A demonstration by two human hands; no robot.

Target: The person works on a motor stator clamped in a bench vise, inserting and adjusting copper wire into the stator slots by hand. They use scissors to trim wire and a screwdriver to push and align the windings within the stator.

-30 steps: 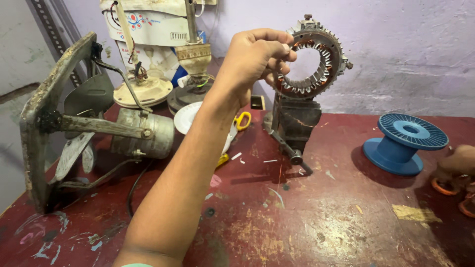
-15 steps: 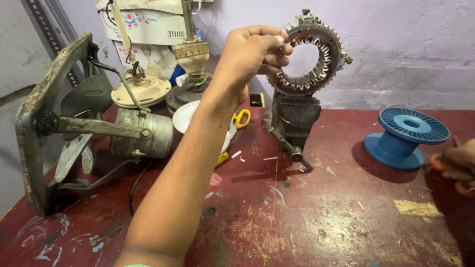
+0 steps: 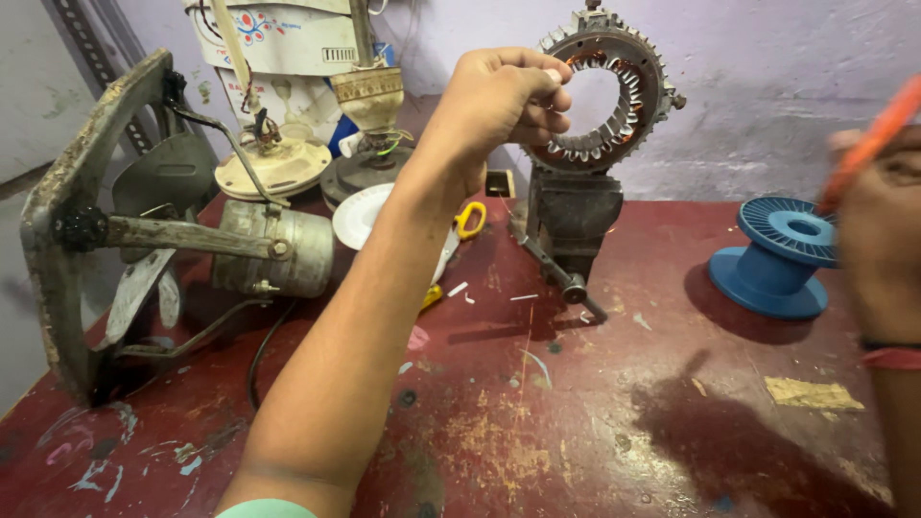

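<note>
The left hand [image 3: 499,101] is staying up at the round grey metal stator ring with copper windings [image 3: 602,91], which is standing clamped upright in the dark bench vise [image 3: 571,216] at the far middle of the worn red counter [image 3: 537,422]. Its grip is pressed together, fingertips pinching at the ring's left inner edge, perhaps on a thin wire, though that is too fine to tell. The right hand [image 3: 878,240] is the change: it has risen from low at the right edge and is now coming up blurred, closed around an orange stick-like tool [image 3: 868,144], near the blue plastic spool [image 3: 777,254].
</note>
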